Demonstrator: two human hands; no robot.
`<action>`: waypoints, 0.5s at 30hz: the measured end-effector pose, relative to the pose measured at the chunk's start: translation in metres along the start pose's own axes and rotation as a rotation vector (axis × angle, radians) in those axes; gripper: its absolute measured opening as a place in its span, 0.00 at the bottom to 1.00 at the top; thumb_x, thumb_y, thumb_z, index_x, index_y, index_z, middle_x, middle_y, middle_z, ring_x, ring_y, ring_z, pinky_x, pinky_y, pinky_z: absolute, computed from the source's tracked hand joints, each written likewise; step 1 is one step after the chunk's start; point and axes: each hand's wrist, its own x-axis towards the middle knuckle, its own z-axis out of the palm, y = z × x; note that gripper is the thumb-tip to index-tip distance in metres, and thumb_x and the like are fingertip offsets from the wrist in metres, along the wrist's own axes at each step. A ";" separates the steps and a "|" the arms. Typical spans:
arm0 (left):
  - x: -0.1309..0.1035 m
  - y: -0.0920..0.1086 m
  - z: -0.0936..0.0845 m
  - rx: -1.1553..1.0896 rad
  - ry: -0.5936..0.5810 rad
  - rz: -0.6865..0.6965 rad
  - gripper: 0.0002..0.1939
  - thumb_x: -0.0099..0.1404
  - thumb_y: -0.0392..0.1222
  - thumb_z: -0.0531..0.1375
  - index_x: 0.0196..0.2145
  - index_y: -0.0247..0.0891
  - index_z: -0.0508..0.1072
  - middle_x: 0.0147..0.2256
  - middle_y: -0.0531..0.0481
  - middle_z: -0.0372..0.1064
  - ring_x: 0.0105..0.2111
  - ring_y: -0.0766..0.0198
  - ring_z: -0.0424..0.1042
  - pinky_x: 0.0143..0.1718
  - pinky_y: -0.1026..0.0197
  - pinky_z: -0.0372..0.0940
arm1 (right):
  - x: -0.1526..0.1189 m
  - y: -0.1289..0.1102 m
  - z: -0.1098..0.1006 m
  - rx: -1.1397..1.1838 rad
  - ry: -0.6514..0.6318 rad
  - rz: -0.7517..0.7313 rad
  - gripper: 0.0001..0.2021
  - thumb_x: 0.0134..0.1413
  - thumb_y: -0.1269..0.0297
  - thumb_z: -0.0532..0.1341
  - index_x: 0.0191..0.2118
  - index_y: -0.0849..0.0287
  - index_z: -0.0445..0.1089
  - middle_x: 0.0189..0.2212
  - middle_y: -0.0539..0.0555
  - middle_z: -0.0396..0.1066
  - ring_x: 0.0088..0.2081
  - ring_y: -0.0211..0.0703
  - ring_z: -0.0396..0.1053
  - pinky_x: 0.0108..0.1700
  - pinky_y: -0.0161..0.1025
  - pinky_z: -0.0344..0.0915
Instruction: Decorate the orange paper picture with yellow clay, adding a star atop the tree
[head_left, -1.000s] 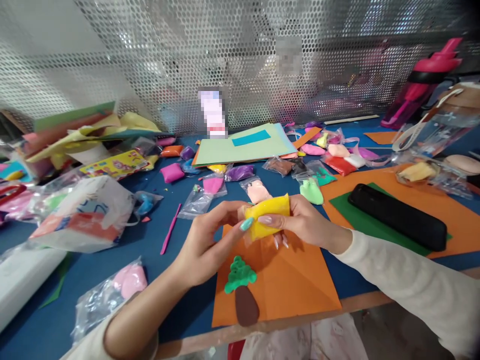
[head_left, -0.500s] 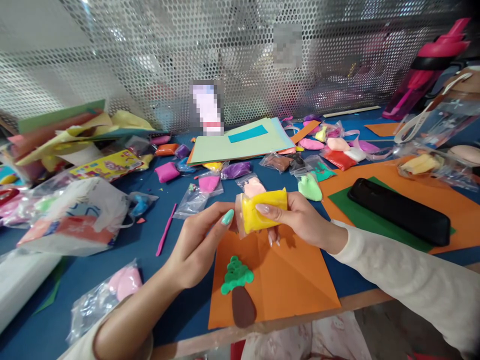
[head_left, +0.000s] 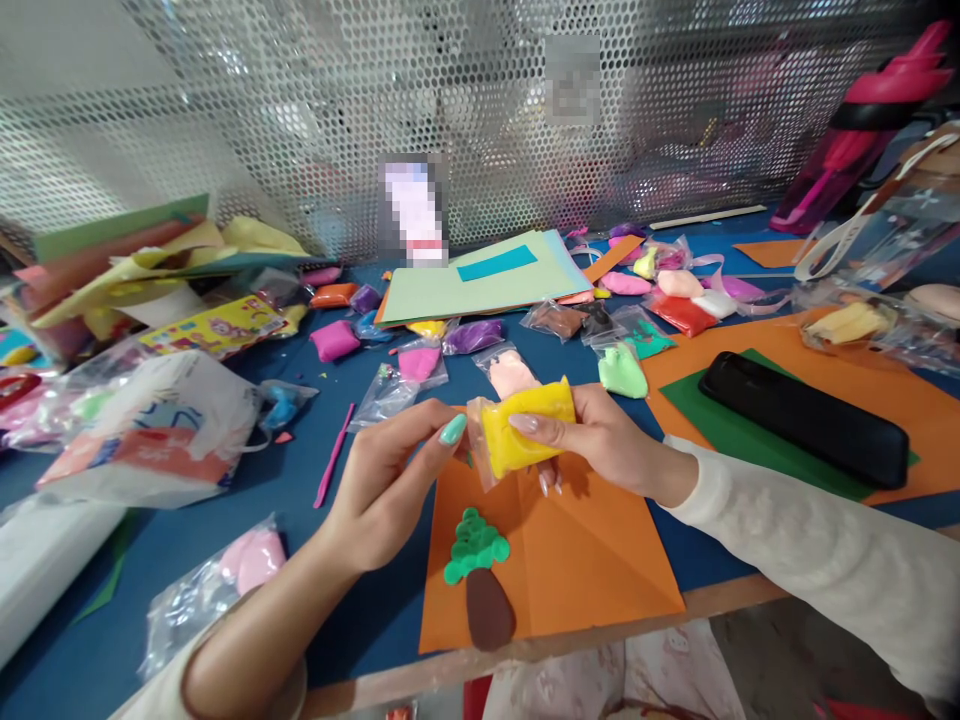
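A clear packet of yellow modelling clay [head_left: 525, 425] is gripped in my right hand [head_left: 600, 435], thumb across its front. At the packet's left end, my left hand [head_left: 397, 480] pinches the loose plastic edge between thumb and fingers. Below both hands lies a creased orange sheet of paper [head_left: 592, 570]. On its left part sits a tree shape, with a bumpy green clay top [head_left: 475, 547] and a brown clay trunk [head_left: 490, 608]. Just behind the yellow packet is a bag of pale pink clay [head_left: 511, 370], partly hidden.
Bags of coloured clay are scattered behind, by a stack of paper [head_left: 480, 290]. A pink stick tool [head_left: 335, 455] and a white plastic bag [head_left: 165, 420] are at left. A black phone-like object [head_left: 802, 420] and a pink bottle [head_left: 855, 130] are at right. A perforated metal screen [head_left: 480, 110] stands behind.
The yellow clay packet has tilted slightly, its left end dipping a little. My left hand stays at the plastic edge; the view has shifted slightly.
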 end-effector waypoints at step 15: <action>-0.007 -0.004 -0.002 -0.057 0.061 -0.051 0.08 0.66 0.41 0.54 0.30 0.41 0.70 0.25 0.56 0.66 0.26 0.69 0.65 0.28 0.67 0.60 | -0.001 0.000 0.002 0.024 0.007 0.045 0.17 0.42 0.55 0.69 0.33 0.65 0.70 0.21 0.46 0.66 0.15 0.30 0.64 0.13 0.26 0.60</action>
